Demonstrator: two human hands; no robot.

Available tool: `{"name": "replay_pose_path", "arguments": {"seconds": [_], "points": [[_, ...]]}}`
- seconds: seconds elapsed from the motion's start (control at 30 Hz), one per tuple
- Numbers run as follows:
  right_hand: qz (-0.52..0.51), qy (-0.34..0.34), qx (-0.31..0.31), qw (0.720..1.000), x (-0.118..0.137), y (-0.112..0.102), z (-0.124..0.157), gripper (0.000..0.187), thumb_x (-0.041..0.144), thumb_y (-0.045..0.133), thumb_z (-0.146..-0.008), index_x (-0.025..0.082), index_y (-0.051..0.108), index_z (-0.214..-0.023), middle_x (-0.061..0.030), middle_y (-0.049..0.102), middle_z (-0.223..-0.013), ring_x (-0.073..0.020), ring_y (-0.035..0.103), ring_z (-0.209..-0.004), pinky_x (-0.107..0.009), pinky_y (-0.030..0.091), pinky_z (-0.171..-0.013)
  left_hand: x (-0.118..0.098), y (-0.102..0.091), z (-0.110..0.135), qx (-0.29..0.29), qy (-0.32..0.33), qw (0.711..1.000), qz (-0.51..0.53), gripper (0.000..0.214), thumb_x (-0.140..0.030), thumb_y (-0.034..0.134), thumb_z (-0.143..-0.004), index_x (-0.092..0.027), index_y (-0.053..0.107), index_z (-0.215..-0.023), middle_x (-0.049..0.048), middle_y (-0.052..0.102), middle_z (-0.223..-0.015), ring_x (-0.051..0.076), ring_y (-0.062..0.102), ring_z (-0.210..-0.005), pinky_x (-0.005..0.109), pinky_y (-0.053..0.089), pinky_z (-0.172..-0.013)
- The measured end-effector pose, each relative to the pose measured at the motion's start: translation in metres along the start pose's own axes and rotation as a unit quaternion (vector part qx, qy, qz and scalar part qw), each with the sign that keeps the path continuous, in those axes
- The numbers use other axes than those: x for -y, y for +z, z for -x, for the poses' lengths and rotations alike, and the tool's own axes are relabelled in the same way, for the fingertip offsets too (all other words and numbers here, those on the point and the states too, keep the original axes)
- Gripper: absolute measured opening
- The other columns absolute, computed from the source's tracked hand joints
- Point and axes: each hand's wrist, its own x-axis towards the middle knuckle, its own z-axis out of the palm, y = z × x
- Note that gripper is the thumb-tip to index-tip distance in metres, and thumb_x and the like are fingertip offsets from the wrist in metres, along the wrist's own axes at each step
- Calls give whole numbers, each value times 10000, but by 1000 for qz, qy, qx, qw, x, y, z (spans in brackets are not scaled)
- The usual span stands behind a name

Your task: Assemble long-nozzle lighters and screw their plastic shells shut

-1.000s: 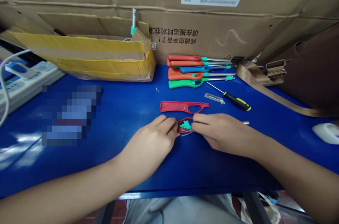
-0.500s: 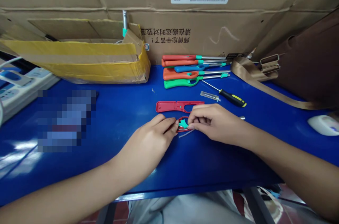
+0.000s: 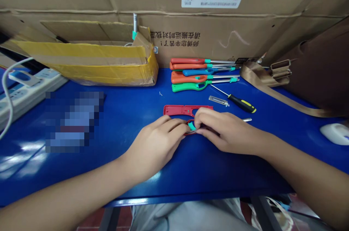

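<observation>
My left hand (image 3: 156, 143) and my right hand (image 3: 222, 129) meet fingertip to fingertip over a red lighter body half with a teal trigger (image 3: 191, 126) lying on the blue table (image 3: 122, 114). Both hands are closed in a pinch on it, and they hide most of it. A metal tube tip (image 3: 247, 119) pokes out from behind my right hand. Just beyond the hands lies the other red lighter shell half (image 3: 182, 109), empty and flat.
A stack of finished long lighters (image 3: 199, 74) lies at the back, a black-and-yellow screwdriver (image 3: 240, 103) and a small metal part (image 3: 218, 100) beside it. A yellow-taped cardboard box (image 3: 89, 60) stands left, a power strip (image 3: 24, 85) far left, a brown bag strap (image 3: 275, 82) right.
My two hands have closed in together over the red part, covering it more. My right hand slid left and its fingers now curl over the teal trigger.
</observation>
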Motion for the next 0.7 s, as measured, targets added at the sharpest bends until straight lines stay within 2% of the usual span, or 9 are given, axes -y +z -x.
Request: {"name": "replay_pose_path", "arguments": {"seconds": [0.13, 0.23, 0.37, 0.6, 0.7], "points": [[-27, 34, -9, 999, 0, -3, 0, 54, 187, 497, -1006, 216, 513, -963, 3, 594, -897, -139, 523, -740, -266, 383, -670, 1, -1, 1, -2, 20, 1000, -6, 272, -159, 531, -1012, -228, 698, -1214, 62, 706, -1227, 235, 642, -1051, 396, 593, -894], [-33, 26, 10, 999, 0, -5, 0, 61, 178, 519, -988, 214, 520, -939, 8, 596, -910, -125, 488, -699, -262, 362, -649, 2, -2, 2, -2, 34, 999, -24, 272, -158, 538, -1002, -227, 730, -1181, 71, 712, -1219, 248, 653, -1014, 402, 611, -842], [-54, 19, 5, 998, -1, -6, 0, 99, 158, 498, -986, 215, 504, -906, 20, 582, -882, -117, 473, -686, -257, 352, -644, 3, -3, 3, 3, 56, 997, -44, 264, -165, 538, -999, -205, 749, -1153, 82, 728, -1174, 261, 665, -933, 420, 626, -773], [-79, 29, -13, 996, -3, -5, -1, 128, 115, 565, -917, 214, 509, -859, 53, 528, -754, -101, 456, -640, -233, 340, -594, 6, 1, -1, -16, 37, 999, -3, 223, -180, 539, -1020, -170, 687, -1186, 70, 739, -1139, 224, 680, -1013, 380, 599, -894], [-97, 38, -29, 994, -3, -7, -2, 58, 218, 609, -937, 213, 570, -895, 48, 542, -735, -106, 465, -618, -234, 363, -580, 7, 3, -4, -24, 25, 999, 37, 211, -181, 543, -1020, -167, 673, -1186, 73, 747, -1108, 208, 685, -1018, 363, 591, -903]]}}
